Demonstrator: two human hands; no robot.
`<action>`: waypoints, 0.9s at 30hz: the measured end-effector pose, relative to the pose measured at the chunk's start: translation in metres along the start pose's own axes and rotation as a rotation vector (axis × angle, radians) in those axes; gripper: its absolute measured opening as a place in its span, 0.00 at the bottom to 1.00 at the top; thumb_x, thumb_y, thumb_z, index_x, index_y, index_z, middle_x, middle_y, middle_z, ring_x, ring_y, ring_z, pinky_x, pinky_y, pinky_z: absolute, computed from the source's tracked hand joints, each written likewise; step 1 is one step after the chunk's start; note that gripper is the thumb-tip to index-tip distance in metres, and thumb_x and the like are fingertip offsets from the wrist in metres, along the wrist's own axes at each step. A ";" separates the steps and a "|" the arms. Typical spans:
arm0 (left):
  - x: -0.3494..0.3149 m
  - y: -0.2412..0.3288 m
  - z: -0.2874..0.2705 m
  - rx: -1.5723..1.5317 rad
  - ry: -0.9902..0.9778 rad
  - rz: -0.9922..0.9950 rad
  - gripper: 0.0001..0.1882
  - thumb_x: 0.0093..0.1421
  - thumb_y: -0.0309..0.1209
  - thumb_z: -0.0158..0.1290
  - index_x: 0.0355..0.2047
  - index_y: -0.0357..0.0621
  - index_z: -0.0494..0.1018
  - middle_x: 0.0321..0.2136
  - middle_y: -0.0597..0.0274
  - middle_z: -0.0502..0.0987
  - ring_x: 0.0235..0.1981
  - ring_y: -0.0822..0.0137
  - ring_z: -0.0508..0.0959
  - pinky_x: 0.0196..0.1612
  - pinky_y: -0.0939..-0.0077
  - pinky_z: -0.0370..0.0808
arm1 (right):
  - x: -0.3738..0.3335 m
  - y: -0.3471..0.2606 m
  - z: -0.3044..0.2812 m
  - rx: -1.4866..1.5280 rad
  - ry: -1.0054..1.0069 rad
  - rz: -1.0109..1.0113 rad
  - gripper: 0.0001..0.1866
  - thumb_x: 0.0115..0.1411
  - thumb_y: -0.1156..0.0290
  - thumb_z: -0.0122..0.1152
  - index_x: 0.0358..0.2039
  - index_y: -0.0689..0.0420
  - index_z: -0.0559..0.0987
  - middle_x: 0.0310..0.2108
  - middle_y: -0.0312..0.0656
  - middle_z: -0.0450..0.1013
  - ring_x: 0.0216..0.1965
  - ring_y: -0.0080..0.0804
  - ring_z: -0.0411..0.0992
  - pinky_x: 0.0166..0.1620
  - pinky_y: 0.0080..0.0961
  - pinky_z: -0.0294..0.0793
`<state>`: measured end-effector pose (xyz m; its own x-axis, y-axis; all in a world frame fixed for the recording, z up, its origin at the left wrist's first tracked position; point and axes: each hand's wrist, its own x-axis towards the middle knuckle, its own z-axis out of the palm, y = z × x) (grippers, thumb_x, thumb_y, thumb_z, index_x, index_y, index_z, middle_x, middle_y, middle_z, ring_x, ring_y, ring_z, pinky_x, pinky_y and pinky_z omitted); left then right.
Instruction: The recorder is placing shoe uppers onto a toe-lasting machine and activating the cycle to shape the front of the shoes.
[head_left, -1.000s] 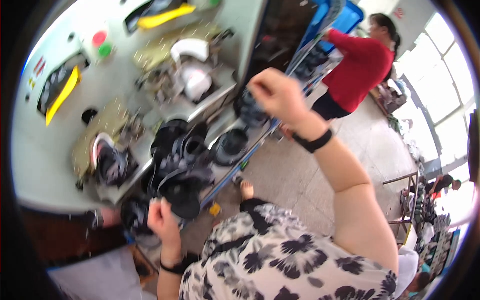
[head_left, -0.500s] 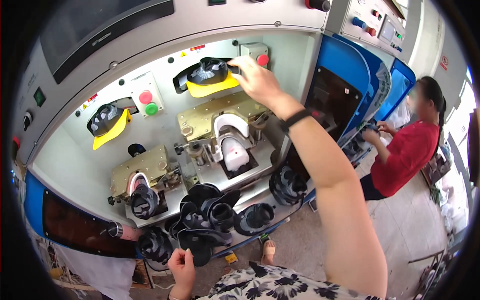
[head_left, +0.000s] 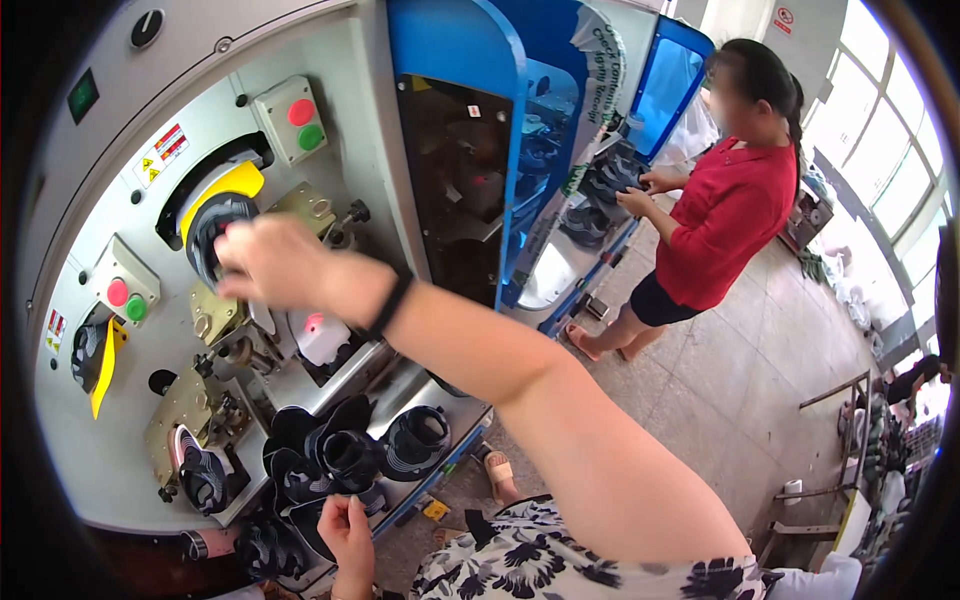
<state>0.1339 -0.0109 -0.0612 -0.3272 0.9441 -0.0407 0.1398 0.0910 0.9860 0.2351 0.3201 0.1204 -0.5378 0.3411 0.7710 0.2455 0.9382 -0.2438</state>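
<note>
My right hand (head_left: 275, 265) is closed on the edge of a black and grey shoe upper (head_left: 207, 238), at a yellow-edged mould (head_left: 238, 183) in the machine's back wall; the fingers are partly smeared by motion. The upper hangs partly off the mould, and a pale surface shows behind it. My left hand (head_left: 345, 530) is low in front of the shelf, its fingers curled with the thumb up and nothing visible in them. Beside it lie several black shoe uppers (head_left: 350, 458). Under my right forearm, a white last (head_left: 322, 338) sits in a metal clamp.
Another upper (head_left: 88, 350) sits on a second yellow-edged mould at the left. Button boxes (head_left: 290, 120) are fixed to the wall. A pink cylinder (head_left: 210, 543) lies at the shelf's left end. At the right, a person in red (head_left: 735, 215) stands handling something dark by another machine.
The view has swung right. My right hand has gone from touching the upper's rim to gripping it, and the upper has tilted away from the mould. My left hand stays curled.
</note>
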 end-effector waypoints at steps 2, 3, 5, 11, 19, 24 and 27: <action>0.009 0.018 0.012 -0.094 -0.022 -0.019 0.06 0.68 0.28 0.46 0.36 0.38 0.69 0.28 0.64 0.72 0.25 0.77 0.71 0.26 0.83 0.67 | -0.070 -0.037 -0.003 0.044 0.101 -0.028 0.20 0.52 0.52 0.66 0.33 0.54 0.73 0.31 0.42 0.67 0.33 0.44 0.71 0.34 0.40 0.71; 0.018 0.029 0.021 -0.186 -0.046 -0.038 0.10 0.71 0.33 0.44 0.43 0.39 0.69 0.32 0.60 0.74 0.26 0.73 0.76 0.27 0.81 0.73 | -0.107 -0.051 -0.004 0.084 0.092 0.029 0.20 0.52 0.52 0.65 0.33 0.54 0.73 0.31 0.41 0.66 0.33 0.42 0.70 0.34 0.38 0.71; 0.030 0.044 0.040 -0.466 -0.015 -0.110 0.18 0.73 0.40 0.39 0.53 0.39 0.64 0.45 0.52 0.74 0.34 0.64 0.81 0.31 0.77 0.78 | -0.173 -0.078 -0.002 0.129 0.053 0.157 0.19 0.52 0.52 0.66 0.35 0.54 0.75 0.33 0.40 0.69 0.33 0.42 0.71 0.35 0.35 0.72; 0.073 0.046 0.076 -0.804 -0.242 -0.330 0.18 0.72 0.38 0.41 0.57 0.44 0.60 0.50 0.54 0.73 0.43 0.61 0.80 0.42 0.66 0.81 | -0.220 -0.082 -0.014 0.089 -0.114 0.379 0.14 0.50 0.61 0.69 0.32 0.54 0.77 0.31 0.39 0.73 0.33 0.41 0.72 0.35 0.34 0.72; 0.098 0.059 0.080 -0.946 -0.097 0.022 0.13 0.72 0.34 0.42 0.53 0.44 0.64 0.45 0.60 0.75 0.43 0.69 0.80 0.45 0.71 0.80 | -0.169 -0.072 -0.009 0.119 -0.065 0.170 0.15 0.46 0.64 0.72 0.32 0.56 0.78 0.32 0.37 0.73 0.31 0.38 0.71 0.31 0.31 0.72; 0.113 0.036 0.078 -0.957 -0.062 -0.172 0.14 0.72 0.39 0.42 0.47 0.43 0.68 0.40 0.60 0.78 0.41 0.67 0.80 0.45 0.68 0.80 | -0.178 -0.062 0.011 0.093 -0.171 0.261 0.14 0.54 0.60 0.66 0.33 0.56 0.76 0.31 0.40 0.71 0.33 0.41 0.72 0.33 0.34 0.72; 0.115 0.035 0.078 -0.926 -0.020 -0.188 0.16 0.72 0.41 0.42 0.47 0.42 0.69 0.41 0.60 0.78 0.41 0.66 0.80 0.46 0.68 0.79 | -0.174 -0.060 0.015 0.121 -0.245 0.317 0.13 0.58 0.59 0.62 0.33 0.56 0.75 0.31 0.41 0.70 0.33 0.43 0.73 0.34 0.37 0.72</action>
<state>0.1739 0.1260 -0.0445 -0.2520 0.9455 -0.2062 -0.7141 -0.0379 0.6990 0.3015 0.2051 -0.0082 -0.6308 0.6039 0.4872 0.3411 0.7798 -0.5250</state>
